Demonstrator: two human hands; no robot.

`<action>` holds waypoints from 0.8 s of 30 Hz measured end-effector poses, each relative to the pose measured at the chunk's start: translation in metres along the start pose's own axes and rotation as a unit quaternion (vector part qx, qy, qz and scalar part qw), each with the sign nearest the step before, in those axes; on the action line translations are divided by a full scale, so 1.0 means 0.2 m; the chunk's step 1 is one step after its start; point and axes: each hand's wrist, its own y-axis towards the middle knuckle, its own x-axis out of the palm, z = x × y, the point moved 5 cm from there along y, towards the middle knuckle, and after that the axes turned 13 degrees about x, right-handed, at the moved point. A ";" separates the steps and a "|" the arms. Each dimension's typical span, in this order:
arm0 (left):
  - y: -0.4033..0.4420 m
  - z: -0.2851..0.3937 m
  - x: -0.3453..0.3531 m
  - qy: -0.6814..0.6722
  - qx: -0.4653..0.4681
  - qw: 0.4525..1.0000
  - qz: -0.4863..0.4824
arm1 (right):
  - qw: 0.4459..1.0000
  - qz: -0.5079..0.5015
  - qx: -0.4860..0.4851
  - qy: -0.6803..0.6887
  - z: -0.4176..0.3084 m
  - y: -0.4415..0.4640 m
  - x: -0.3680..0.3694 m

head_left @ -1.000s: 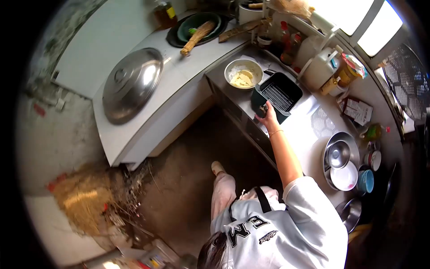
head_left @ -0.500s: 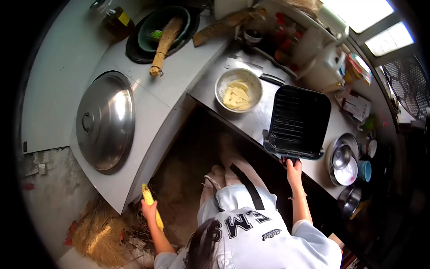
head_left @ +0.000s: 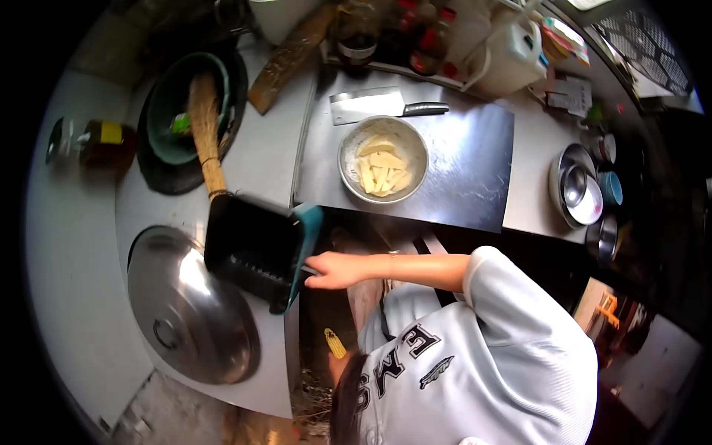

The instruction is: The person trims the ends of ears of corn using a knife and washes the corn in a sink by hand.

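My right hand point(head_left: 334, 271) is closed round the handle of a black air fryer basket point(head_left: 248, 248) with a teal front. The basket is over the left counter, between the straw brush point(head_left: 208, 137) and the large metal lid point(head_left: 178, 319), overlapping the lid's edge. Its ridged inside shows no food. Low by my body, my left hand point(head_left: 338, 365) grips a yellow corn cob point(head_left: 335, 343); only the cob's upper part shows, and my hair partly covers the hand.
On the steel worktop point(head_left: 467, 159) are a metal bowl point(head_left: 346, 165) of pale yellow sticks and a cleaver point(head_left: 371, 105). A green basin point(head_left: 159, 126) holds the brush. Bottles point(head_left: 434, 44) line the back; nested metal bowls point(head_left: 567, 211) stand at right.
My right hand has carried the air fryer basket from the steel worktop leftward across to the left counter. The view has turned. My left hand still holds the corn cob.
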 end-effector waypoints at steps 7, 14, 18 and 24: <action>0.12 0.04 -0.28 0.086 -0.005 0.994 -0.064 | 1.000 0.021 -0.002 -0.015 0.02 0.38 0.32; 0.27 0.12 -0.45 0.131 0.019 0.987 -0.088 | 0.997 0.047 0.026 0.059 0.06 0.46 0.32; 0.30 0.18 -0.50 0.145 0.034 0.985 -0.088 | 0.997 0.051 0.021 0.053 0.07 0.44 0.34; 0.24 0.30 -0.53 0.148 0.046 0.985 -0.074 | 0.997 0.054 0.005 0.061 0.09 0.33 0.30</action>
